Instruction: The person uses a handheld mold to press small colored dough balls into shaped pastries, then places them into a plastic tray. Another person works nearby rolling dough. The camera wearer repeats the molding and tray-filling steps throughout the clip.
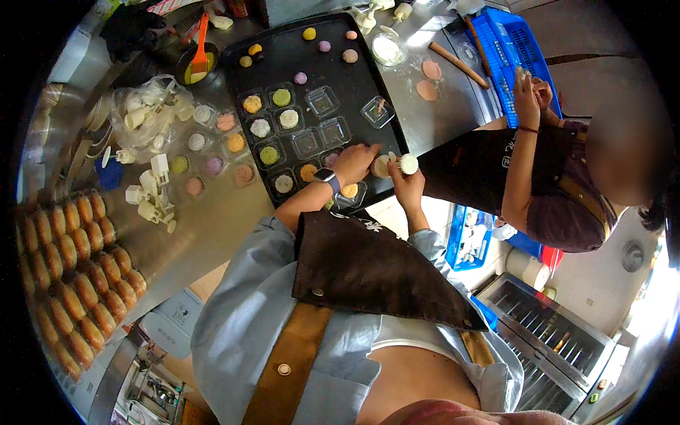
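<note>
In my right hand is a cream plastic mooncake press. A round white fluted piece shows beside my right fingers; whether it is the press's end or a cake I cannot tell. My left hand, with a watch on its wrist, reaches over the black baking tray close to the press. What its fingers hold is hidden. Around it on the tray stand moulded mooncakes in clear plastic cups, among them a yellow one, an orange one and a white one.
Empty clear cups and coloured dough balls share the tray. Left are boxed cakes, press parts and long buns. A co-worker stands at right, near a rolling pin and pink dough discs.
</note>
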Demonstrator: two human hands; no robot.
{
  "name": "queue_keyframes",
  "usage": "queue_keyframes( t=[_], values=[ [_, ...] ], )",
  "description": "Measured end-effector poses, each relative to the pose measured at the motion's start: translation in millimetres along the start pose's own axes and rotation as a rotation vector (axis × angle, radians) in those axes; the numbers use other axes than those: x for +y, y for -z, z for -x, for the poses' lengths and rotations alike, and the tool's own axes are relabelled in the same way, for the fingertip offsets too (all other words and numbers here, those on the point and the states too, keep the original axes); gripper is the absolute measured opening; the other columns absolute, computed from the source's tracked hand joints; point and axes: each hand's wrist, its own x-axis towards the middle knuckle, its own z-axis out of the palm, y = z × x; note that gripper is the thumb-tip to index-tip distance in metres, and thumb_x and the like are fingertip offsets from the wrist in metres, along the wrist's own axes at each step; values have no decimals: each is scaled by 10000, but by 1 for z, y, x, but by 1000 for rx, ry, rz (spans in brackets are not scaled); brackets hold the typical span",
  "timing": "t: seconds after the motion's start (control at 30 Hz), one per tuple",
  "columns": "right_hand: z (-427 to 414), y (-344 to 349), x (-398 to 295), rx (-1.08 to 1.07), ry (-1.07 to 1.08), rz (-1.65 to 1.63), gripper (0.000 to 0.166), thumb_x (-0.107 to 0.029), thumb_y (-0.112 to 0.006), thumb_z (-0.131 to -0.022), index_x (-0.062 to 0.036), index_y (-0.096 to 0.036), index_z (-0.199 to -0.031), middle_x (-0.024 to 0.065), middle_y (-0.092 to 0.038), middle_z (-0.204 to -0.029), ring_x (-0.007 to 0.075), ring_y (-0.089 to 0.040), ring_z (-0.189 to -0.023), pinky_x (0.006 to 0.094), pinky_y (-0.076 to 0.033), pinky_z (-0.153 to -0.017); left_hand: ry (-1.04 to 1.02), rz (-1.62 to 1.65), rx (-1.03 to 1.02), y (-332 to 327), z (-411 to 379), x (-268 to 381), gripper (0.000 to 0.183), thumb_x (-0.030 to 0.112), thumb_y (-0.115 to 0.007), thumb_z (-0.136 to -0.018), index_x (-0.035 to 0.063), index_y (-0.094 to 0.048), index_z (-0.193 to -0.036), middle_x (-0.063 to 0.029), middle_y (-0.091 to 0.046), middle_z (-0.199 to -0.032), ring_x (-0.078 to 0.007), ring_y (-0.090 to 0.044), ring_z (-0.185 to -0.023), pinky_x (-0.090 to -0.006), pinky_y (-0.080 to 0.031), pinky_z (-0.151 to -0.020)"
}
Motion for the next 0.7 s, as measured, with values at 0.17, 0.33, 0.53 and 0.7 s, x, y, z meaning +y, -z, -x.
queue_keyframes(
  t=[0.17,0.33,0.53,0.7],
  values=[
    [2,9,19,13,-28,-196,265,-119,-739,-868,43,-669,-1065,54,-690,-923,118,-638,-832,264,-511,-764,-77,-83,55,10,7,11,704,264,-834,-663,22,-506,-1237,-182,-624,-1064,-357,-603,-1015,-451,-488,-860],
    [9,28,-2,67,92,-62,227,-97,-732,-864,55,-667,-1020,74,-692,-930,132,-634,-840,278,-515,-771,-109,121,140,6,10,31,736,252,-823,-647,35,-507,-1275,-169,-566,-1186,-350,-545,-1110,-466,-449,-923],
    [6,1,-81,-143,-228,-673,241,-154,-621,-967,52,-644,-1091,58,-667,-958,114,-608,-833,251,-493,-782,-96,530,370,61,52,45,691,199,-839,-709,42,-505,-1293,-142,-606,-1195,-319,-595,-1122,-399,-486,-934],
    [-5,-36,-116,-552,-626,-1266,299,-235,-467,-1038,-38,-556,-1245,98,-603,-1247,231,-587,-1160,385,-493,-1001,-95,623,569,160,115,61,627,165,-853,-725,44,-563,-1267,-112,-619,-1201,-238,-612,-1078,-343,-498,-891]
  ],
)
